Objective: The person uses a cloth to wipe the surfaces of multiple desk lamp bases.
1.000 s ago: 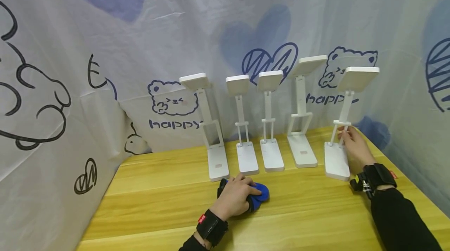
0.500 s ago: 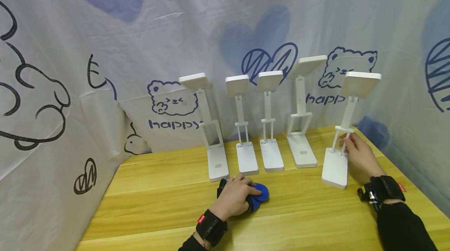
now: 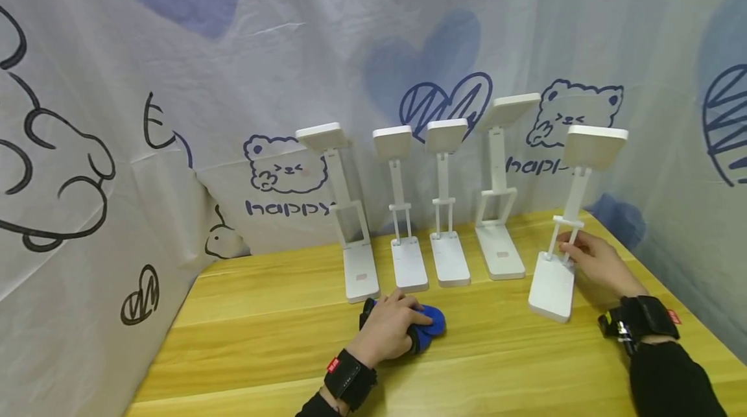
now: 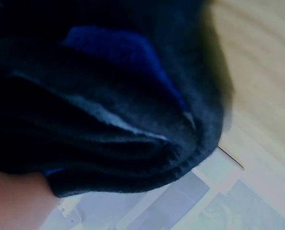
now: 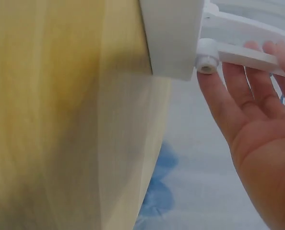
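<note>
At the right end of a row of white desk lamps, my right hand (image 3: 604, 266) pinches one of the thin support bars of a desk lamp (image 3: 551, 287). This lamp stands forward of the others, its head raised and its base turned a little to the left. In the right wrist view, the fingers (image 5: 224, 100) curl around the bar beside its round hinge, and the base edge shows against the table. My left hand (image 3: 388, 326) grips a folded blue and black cloth bundle (image 3: 430, 323) on the table. Thick dark folds of the bundle (image 4: 133, 177) fill the left wrist view.
Further left along the back stand the other unfolded white lamps: the leftmost lamp (image 3: 360, 271), two slimmer lamps (image 3: 410, 264) (image 3: 449, 258), and a taller lamp (image 3: 500, 251). Behind the wooden table (image 3: 251, 333) hangs a printed white curtain (image 3: 280, 67), with another stretch of it at the right.
My right hand has drawn the rightmost lamp toward me and slightly left, and its base has turned a little. The left hand and the other lamps have stayed in place.
</note>
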A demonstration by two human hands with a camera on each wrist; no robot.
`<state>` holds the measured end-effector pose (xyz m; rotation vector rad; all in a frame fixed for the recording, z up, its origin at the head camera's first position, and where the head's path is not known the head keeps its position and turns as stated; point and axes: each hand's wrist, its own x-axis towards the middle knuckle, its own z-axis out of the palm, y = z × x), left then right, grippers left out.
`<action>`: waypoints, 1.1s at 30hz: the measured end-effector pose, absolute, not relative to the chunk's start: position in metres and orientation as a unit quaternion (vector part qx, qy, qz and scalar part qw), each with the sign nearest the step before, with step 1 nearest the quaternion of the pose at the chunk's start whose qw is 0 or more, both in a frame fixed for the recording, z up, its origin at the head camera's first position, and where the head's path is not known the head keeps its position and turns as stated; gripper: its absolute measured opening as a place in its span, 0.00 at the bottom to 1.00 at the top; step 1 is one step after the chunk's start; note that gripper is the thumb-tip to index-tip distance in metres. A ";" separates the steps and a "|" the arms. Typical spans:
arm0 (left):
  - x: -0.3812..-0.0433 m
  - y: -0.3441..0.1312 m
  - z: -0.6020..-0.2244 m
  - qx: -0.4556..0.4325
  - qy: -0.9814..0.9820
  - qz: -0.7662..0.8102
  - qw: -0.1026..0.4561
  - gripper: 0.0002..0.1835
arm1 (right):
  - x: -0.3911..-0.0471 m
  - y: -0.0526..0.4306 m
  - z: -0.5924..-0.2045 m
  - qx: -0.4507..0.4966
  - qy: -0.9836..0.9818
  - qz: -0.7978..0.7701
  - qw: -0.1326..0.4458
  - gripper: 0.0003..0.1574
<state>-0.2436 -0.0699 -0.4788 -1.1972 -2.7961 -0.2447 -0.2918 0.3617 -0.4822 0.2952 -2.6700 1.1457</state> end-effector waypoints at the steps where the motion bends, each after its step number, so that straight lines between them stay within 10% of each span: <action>1: -0.244 -0.070 -0.479 -0.391 -0.916 -0.080 0.045 0.27 | -0.292 0.362 -0.482 0.104 -0.910 0.387 0.106 0.25; 33: -0.245 -0.071 -0.480 -0.389 -0.917 -0.083 0.038 0.28 | -0.286 0.352 -0.469 0.257 -0.883 0.390 -0.051 0.13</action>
